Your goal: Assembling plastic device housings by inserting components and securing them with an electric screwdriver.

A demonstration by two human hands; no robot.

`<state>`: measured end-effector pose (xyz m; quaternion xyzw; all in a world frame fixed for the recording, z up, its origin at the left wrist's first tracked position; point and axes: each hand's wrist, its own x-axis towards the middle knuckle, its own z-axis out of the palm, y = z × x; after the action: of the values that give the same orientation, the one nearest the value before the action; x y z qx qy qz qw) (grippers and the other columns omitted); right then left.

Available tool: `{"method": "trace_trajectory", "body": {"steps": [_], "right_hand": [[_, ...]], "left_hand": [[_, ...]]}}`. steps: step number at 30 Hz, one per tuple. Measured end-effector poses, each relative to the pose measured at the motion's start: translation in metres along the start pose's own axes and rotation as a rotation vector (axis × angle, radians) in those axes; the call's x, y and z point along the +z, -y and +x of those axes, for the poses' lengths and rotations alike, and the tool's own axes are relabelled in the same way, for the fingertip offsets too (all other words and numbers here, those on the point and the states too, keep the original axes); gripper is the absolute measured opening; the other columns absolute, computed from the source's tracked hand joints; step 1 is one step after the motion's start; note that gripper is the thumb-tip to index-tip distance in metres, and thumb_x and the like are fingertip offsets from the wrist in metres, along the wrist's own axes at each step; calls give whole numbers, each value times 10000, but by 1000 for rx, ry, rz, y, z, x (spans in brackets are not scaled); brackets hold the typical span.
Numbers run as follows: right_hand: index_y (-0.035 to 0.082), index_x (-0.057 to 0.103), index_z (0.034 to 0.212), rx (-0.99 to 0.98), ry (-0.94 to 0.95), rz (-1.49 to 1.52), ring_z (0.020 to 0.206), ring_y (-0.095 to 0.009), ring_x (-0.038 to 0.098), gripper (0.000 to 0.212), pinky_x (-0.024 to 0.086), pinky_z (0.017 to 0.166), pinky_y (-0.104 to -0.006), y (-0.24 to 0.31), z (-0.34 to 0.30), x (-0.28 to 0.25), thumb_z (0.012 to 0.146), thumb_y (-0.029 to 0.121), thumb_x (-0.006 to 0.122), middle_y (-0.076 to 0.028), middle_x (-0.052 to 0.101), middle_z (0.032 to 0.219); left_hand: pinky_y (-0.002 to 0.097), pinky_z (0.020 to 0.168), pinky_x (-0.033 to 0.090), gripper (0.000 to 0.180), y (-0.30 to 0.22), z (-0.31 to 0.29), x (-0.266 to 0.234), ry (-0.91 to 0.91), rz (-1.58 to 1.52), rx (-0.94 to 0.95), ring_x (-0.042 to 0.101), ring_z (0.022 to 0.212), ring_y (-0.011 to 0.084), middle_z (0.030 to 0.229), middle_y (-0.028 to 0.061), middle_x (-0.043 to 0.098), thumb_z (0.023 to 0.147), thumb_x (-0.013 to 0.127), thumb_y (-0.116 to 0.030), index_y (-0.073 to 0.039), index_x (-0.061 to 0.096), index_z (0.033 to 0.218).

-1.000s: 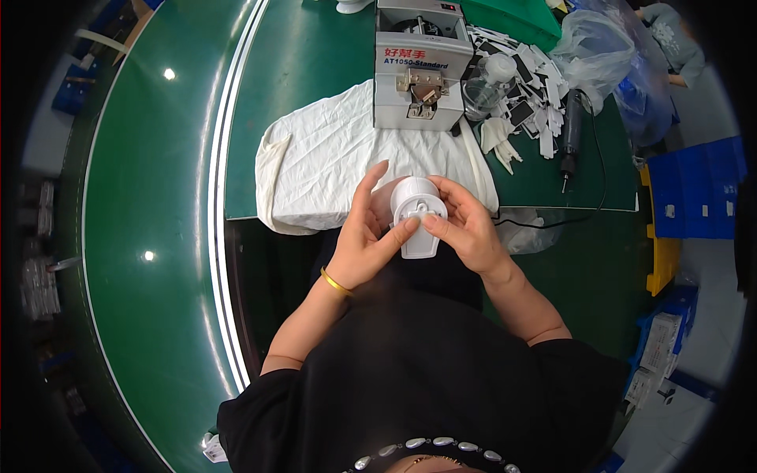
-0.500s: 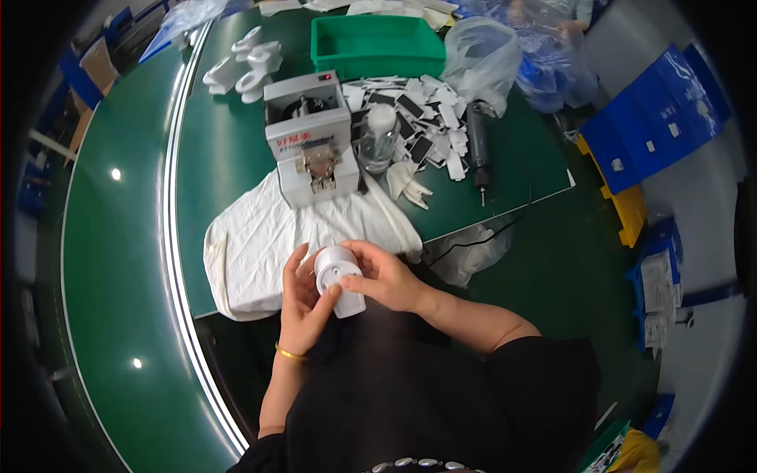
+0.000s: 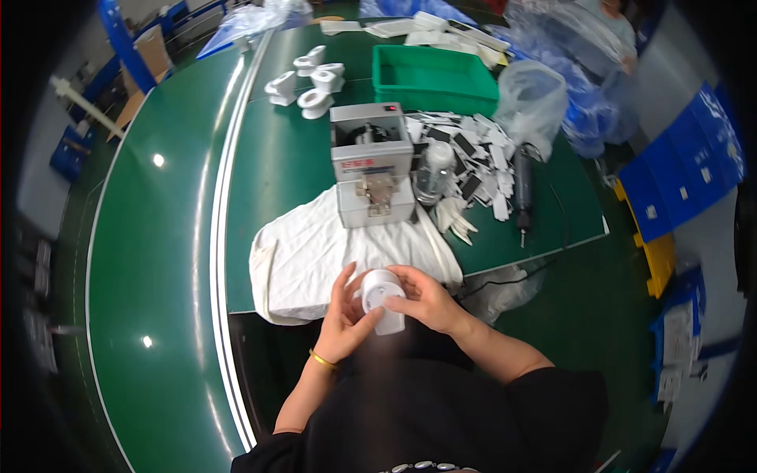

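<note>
Both hands hold a white plastic part with a round cup-like end and a flat squared end, just in front of the table's near edge. My left hand grips its left side, thumb on the face and index finger raised. My right hand wraps the right side, with its thumb pressed on the face near small holes. Beyond the hands, a white cloth lies over the table edge. A grey box-shaped machine with a metal clamp on its front stands at the cloth's far edge.
A clear bottle, white gloves and a pile of black and white flat pieces lie right of the machine. Farther right is a dark electric screwdriver. Behind are a green bin and several similar white parts.
The view has shifted, so the table and the hands alike appear farther right and lower. Both hands keep nearly the same hold on the white part.
</note>
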<state>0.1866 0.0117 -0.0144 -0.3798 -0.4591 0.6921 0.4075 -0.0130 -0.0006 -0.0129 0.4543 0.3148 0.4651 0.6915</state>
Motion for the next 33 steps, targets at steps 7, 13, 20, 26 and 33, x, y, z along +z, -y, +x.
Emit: {"method": "trace_trajectory", "body": {"steps": [7,13,20,26,33], "right_hand": [[-38,404,1395,3,15,-34,1128,-167,580,632,481,969,-317,-8,3,-2,881,130,730,-120,580,1244],[-36,423,1371,13,17,-24,1099,-158,584,613,481,954,-304,-8,7,-4,874,135,738,-113,588,1218],[-36,446,1342,-6,3,-25,1084,-155,591,596,483,947,-307,-10,2,-3,858,130,753,-107,596,1200],[-67,458,1329,80,-20,217,1089,-165,599,581,486,955,-308,-1,3,-4,860,112,751,-110,612,1201],[6,526,1269,-172,-165,-65,990,-144,621,430,528,887,-310,20,9,-68,881,37,709,-65,639,1114]], "left_hand": [[382,1057,418,822,14,-4,-2,-66,61,9,455,1311,253,1492,185,389,862,683,36,-105,207,1516],[368,998,464,868,12,0,-8,-35,111,1,527,1223,240,1492,187,378,869,695,23,-124,152,1531],[378,1039,430,872,13,-3,-7,23,86,12,468,1301,249,1507,198,360,877,667,48,-125,126,1539],[421,1106,374,980,-19,-6,8,77,203,68,441,1342,324,1508,216,366,770,786,-16,-88,172,1530],[399,1084,386,980,-4,20,10,68,970,438,469,1299,330,1410,172,475,603,902,-114,-23,387,1433]]}}
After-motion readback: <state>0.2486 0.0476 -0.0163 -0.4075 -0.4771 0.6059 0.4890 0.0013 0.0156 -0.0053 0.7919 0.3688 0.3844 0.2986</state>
